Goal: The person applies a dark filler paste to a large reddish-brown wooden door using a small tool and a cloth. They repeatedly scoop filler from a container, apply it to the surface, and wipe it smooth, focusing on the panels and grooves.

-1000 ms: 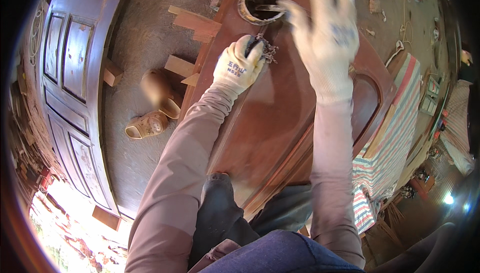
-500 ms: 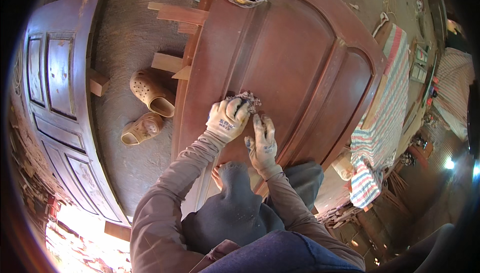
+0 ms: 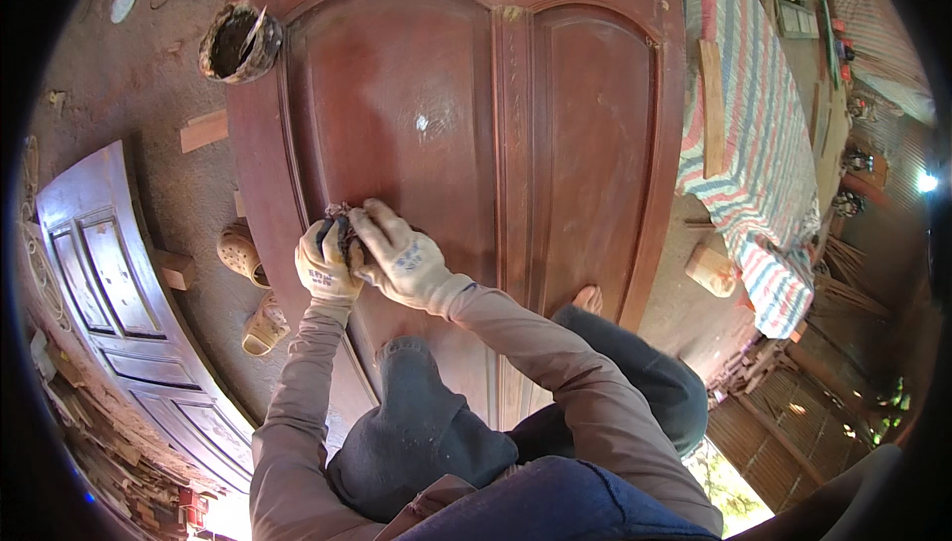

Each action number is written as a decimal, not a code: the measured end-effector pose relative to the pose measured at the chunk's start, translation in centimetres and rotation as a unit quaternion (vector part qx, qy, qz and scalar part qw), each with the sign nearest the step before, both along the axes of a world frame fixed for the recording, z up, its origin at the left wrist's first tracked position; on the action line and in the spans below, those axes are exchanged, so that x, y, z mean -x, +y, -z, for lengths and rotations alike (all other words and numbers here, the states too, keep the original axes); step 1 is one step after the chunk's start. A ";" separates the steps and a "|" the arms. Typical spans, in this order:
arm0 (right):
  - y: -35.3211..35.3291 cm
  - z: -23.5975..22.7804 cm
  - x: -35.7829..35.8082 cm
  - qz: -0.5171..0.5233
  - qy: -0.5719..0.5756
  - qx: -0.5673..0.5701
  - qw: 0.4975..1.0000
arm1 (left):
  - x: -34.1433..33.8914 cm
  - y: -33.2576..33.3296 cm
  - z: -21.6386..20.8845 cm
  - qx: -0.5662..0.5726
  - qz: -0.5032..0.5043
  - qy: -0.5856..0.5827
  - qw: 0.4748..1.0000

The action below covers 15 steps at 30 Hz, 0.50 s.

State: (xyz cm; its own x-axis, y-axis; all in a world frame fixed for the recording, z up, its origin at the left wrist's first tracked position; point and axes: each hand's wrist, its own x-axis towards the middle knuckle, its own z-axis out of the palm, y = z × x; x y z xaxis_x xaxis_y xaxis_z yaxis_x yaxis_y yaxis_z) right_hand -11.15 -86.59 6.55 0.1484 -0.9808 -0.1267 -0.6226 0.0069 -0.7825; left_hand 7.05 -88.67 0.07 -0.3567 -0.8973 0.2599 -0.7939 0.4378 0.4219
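Note:
A dark reddish-brown wooden door panel (image 3: 416,95) lies flat under me, with raised mouldings and arched tops. On its left inner moulding my left hand (image 3: 329,268), in a stained white work glove, is closed around a crumpled, dirty rag (image 3: 342,216). My right hand (image 3: 409,261), gloved as well, meets it from the right; its thumb and fingers are closed on the same rag, which they partly hide. At the door's far left edge stands a crusted round pot (image 3: 238,45) of dark liquid with a stick or brush handle in it.
Tan clogs (image 3: 260,328) lie on the floor at left, near a second, darker door (image 3: 109,283) propped on wood blocks (image 3: 177,269). To the right are a striped sheet (image 3: 744,144) and a plank (image 3: 712,110). My bare foot (image 3: 588,298) rests on the door.
My view has turned, so the door and pot appear further left. My right hand, which was apart from the rag with fingers extended, has come over to the rag in my left hand.

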 end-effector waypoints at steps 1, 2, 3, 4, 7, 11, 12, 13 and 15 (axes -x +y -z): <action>-0.5 0.3 0.4 -0.048 0.021 0.014 0.999 | 0.0 0.0 0.3 0.003 0.002 -0.007 1.000; -0.9 0.5 0.9 -0.099 0.043 0.028 0.994 | 0.1 0.2 0.6 0.004 0.001 -0.015 1.000; -1.7 0.4 1.9 -0.144 0.050 0.059 0.987 | 0.2 0.1 0.5 -0.015 0.002 -0.020 1.000; -2.6 -0.5 3.5 -0.190 0.051 0.090 0.976 | 0.1 -0.1 0.1 -0.037 -0.001 -0.030 0.999; -5.5 -1.8 9.6 -0.308 0.100 0.222 0.920 | 1.0 -0.1 -3.2 -0.082 -0.033 -0.028 0.996; -9.7 -2.2 19.0 -0.209 0.212 0.240 0.924 | 0.3 2.7 -5.3 -0.168 -0.068 -0.042 0.983; -10.8 -3.4 21.0 -0.174 0.261 0.207 0.927 | -0.5 4.2 -5.7 -0.190 -0.077 -0.058 0.977; -11.2 -2.5 23.7 -0.106 0.294 0.255 0.915 | -1.1 5.2 -5.8 -0.209 -0.067 -0.047 0.974; -11.2 -0.9 27.6 -0.005 0.291 0.267 0.919 | -1.3 7.4 -7.5 -0.285 -0.105 -0.092 0.948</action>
State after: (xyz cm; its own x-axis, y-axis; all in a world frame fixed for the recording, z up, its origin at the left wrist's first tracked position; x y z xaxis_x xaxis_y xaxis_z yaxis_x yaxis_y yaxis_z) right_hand -38.71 -97.76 7.46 0.2167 -0.9255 0.3105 -0.9350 -0.2883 -0.2067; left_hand 8.38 -81.28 7.56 -0.1462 -0.9296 -0.3383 -0.9215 0.0036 0.3883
